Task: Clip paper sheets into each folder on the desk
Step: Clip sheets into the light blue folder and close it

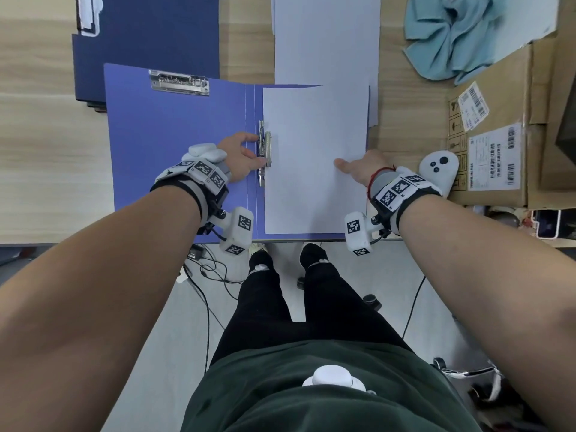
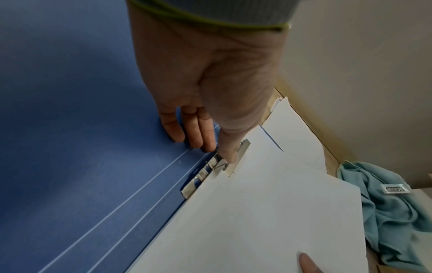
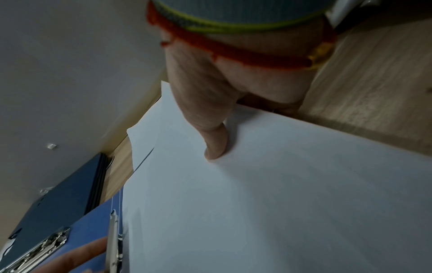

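An open blue folder (image 1: pixel 174 151) lies flat at the desk's front edge. A white paper sheet (image 1: pixel 311 188) covers its right half, with its left edge at the metal spine clip (image 1: pixel 265 145). My left hand (image 1: pixel 249 154) grips that clip: the thumb (image 2: pixel 230 153) lies on the clip plate (image 2: pixel 236 162) and the fingers (image 2: pixel 196 134) are on the spine side. My right hand (image 1: pixel 355 168) pinches the sheet's right edge, with the thumb (image 3: pixel 215 147) on top and the fingers hidden underneath. A second clip (image 1: pixel 179 82) sits on the left flap.
A stack of dark blue folders (image 1: pixel 149 42) lies at the back left, and loose sheets (image 1: pixel 327 39) lie behind the open folder. A teal cloth (image 1: pixel 461 35), a cardboard box (image 1: pixel 498 145) and a white controller (image 1: pixel 438 169) crowd the right side.
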`<state>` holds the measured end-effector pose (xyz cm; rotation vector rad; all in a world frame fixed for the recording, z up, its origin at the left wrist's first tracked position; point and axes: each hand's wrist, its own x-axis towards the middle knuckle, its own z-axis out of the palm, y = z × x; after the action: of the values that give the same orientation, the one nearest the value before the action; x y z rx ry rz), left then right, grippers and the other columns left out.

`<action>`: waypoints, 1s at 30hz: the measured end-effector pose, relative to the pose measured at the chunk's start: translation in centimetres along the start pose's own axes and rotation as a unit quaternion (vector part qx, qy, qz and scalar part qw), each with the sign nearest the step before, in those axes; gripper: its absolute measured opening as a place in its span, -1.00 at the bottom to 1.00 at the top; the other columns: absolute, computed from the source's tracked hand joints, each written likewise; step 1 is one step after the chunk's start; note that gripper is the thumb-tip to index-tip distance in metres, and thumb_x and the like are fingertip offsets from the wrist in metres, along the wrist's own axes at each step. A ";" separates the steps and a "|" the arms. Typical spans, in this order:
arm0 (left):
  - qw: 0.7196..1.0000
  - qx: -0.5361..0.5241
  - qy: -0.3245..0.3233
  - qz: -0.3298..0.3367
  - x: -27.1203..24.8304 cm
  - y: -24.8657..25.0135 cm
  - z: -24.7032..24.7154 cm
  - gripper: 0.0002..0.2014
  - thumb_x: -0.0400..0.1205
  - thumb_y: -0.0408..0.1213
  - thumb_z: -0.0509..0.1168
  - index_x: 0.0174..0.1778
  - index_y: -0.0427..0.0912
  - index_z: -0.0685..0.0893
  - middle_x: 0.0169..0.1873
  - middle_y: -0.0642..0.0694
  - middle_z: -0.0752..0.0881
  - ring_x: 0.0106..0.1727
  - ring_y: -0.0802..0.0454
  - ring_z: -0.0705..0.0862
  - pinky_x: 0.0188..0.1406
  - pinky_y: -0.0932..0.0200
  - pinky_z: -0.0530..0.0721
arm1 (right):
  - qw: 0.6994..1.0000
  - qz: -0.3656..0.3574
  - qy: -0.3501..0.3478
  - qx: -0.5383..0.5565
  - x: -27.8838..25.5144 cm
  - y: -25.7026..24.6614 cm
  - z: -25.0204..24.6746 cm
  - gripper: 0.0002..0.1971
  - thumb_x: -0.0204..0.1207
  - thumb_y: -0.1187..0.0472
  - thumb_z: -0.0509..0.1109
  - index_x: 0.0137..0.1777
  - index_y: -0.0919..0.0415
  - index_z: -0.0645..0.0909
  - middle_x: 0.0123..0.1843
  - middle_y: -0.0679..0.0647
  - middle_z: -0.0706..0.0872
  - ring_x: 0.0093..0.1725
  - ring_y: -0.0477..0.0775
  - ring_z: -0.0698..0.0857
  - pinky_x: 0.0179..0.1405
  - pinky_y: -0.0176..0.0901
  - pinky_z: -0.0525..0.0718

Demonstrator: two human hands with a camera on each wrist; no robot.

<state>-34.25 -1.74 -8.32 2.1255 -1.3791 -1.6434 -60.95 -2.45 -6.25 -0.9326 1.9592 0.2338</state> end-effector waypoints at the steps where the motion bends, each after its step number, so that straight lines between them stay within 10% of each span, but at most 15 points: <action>1: 1.000 -0.001 0.000 -0.002 0.1 0.1 0.0 -0.41 0.59 -0.18 0.47 0.54 -0.07 0.46 0.11 -0.15 0.77 0.06 -0.02 0.68 0.05 0.17 0.53 | 1.000 0.001 -0.002 0.001 0.0 0.0 0.0 -0.17 0.58 -0.13 0.41 0.64 0.40 0.21 0.53 0.28 0.50 0.41 0.28 0.57 -0.01 -0.09 0.45; 13: 0.993 -0.055 0.100 0.040 0.3 -0.1 -0.1 -0.57 0.77 0.04 0.11 -0.09 -0.17 0.78 -0.26 -0.09 0.71 -0.37 0.07 0.58 -0.24 0.17 0.60 | 1.000 0.004 -0.013 0.009 0.2 -0.2 0.0 -0.15 0.56 -0.14 0.42 0.64 0.41 0.22 0.54 0.28 0.48 0.46 0.28 0.53 0.04 -0.10 0.45; 18: 0.999 -0.013 0.031 0.041 -0.2 -1.7 -0.3 -0.91 0.60 -0.14 0.45 -0.20 0.04 0.70 -0.35 0.04 0.70 -0.21 -0.01 0.67 -0.07 0.06 0.65 | 1.000 0.006 -0.012 -0.008 0.2 -0.3 -0.1 -0.16 0.58 -0.16 0.40 0.63 0.41 0.23 0.52 0.28 0.51 0.41 0.28 0.58 -0.02 -0.10 0.44; 30: 0.993 0.109 -0.037 -0.009 -0.3 -2.3 -0.9 -0.60 0.25 0.02 0.69 -0.20 0.00 0.64 -0.23 0.04 0.70 -0.15 -0.01 0.68 -0.03 0.06 0.72 | 1.000 0.005 -0.008 -0.022 0.2 -0.5 -0.1 -0.17 0.60 -0.15 0.38 0.64 0.41 0.20 0.53 0.28 0.50 0.42 0.28 0.57 0.00 -0.09 0.45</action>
<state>-32.16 -0.59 -9.12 2.2154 -1.6365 -1.6629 -60.67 -2.93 -6.26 -0.9474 1.9512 0.2903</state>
